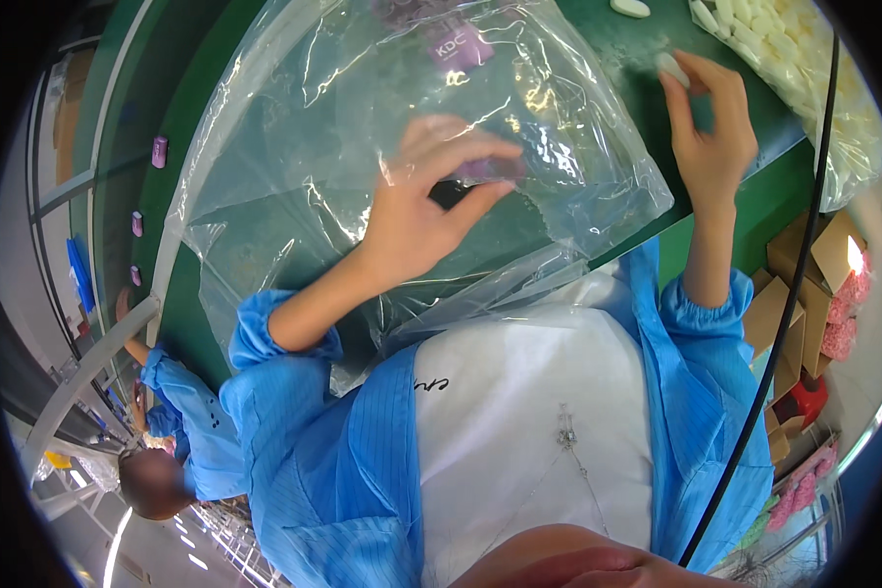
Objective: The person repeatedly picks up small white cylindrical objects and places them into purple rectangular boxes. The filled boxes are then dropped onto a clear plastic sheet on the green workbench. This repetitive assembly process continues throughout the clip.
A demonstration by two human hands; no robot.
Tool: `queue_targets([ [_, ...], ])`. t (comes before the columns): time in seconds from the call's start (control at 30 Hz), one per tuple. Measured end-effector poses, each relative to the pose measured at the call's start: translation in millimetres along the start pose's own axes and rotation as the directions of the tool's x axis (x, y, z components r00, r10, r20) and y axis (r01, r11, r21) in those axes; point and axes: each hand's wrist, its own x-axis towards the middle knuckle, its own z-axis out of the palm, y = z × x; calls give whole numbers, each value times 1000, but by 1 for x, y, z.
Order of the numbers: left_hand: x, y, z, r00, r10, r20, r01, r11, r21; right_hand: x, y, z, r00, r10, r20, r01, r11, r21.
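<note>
My left hand [416,201] pinches a small purple piece [492,170] between thumb and fingers. It is at a large clear plastic bag [284,167], and film overlaps part of the hand. At the bag's far end lies a purple block [459,47], with other purple pieces behind the film. To the right of the bag, my right hand [712,132] is raised over the green work surface. Its thumb and index finger grip a white oval piece [672,69]. Another white oval piece [630,8] rests on the surface just beyond that hand.
A clear bag full of white pieces [779,49] sits at the far right. Several purple blocks [159,152] are spaced along a green belt on the left. A co-worker in blue [201,421] is at the lower left. Cardboard boxes [799,314] stand at the right.
</note>
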Motion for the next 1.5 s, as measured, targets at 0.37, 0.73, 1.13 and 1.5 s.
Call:
queue_targets([
  [0.37,-20,-11,6,998,43,-54,-48,994,-99,-18,-105,3,816,-495,297,333,824,460],
  [0.73,-23,-21,4,986,107,-128,-115,992,-59,-33,-119,33,868,-419,268,303,873,383],
  [1.13,-24,-27,-1,985,148,-89,-151,988,-24,-17,-111,19,772,-503,389,298,826,478],
  [1.5,-25,-27,-1,988,132,-77,-135,991,-26,-23,-101,22,768,-512,385,335,834,439],
])
